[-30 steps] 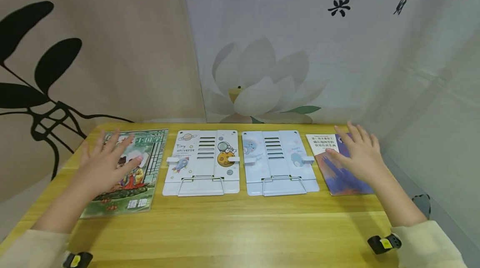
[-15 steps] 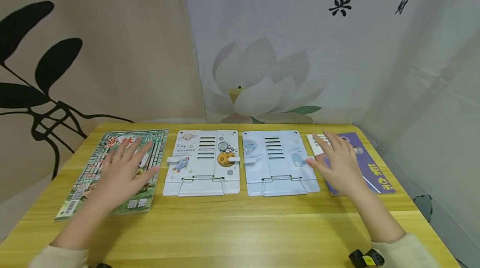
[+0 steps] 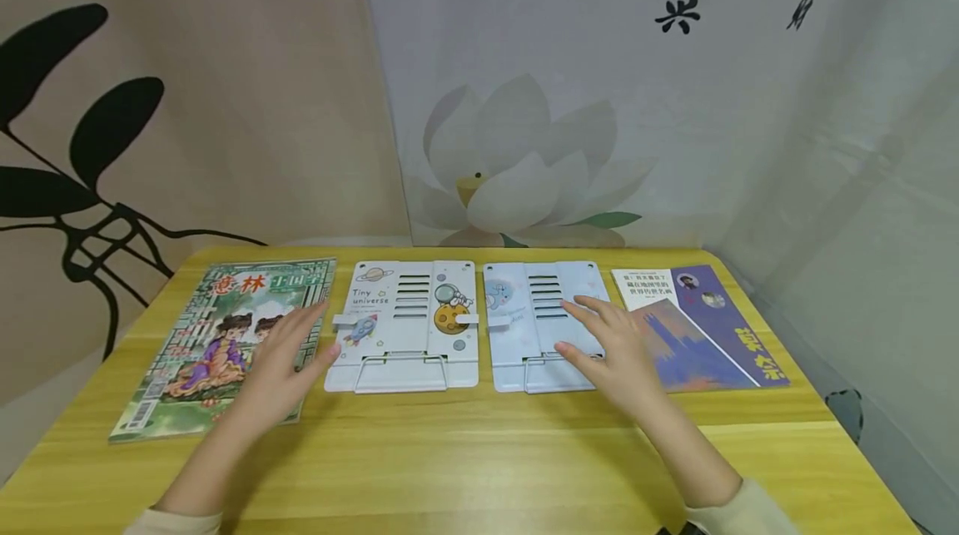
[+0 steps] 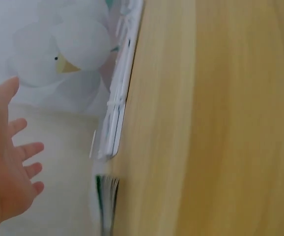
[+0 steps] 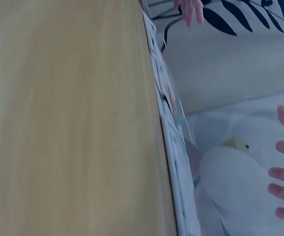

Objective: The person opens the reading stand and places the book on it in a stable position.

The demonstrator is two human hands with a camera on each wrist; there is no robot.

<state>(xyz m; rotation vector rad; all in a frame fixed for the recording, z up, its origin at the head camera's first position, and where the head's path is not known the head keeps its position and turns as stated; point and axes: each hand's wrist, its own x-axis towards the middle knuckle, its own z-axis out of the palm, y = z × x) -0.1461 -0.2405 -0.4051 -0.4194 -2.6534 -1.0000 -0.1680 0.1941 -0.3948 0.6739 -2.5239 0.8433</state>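
Two white folding book stands lie flat side by side on the table. The left book stand [image 3: 404, 327] has a "Tiny universe" print with a rocket and an astronaut; the right book stand [image 3: 517, 352] is pale blue-white. My left hand [image 3: 280, 369] hovers over the right edge of a green illustrated magazine [image 3: 202, 352], fingers spread and holding nothing. Above the right part of the pale stand, my right hand [image 3: 618, 356] hangs with loosely spread fingers, also holding nothing. In the wrist views both hands are raised clear of the stands.
A purple book [image 3: 719, 335] with a white and blue cover lies to the right of the stands. The wooden table [image 3: 479, 460] ends at the back against a hanging cloth [image 3: 524, 102] printed with a lotus.
Both hands have moved inward, from over the magazine and the purple book toward the two book stands. The magazine, the book and the stands have not moved.
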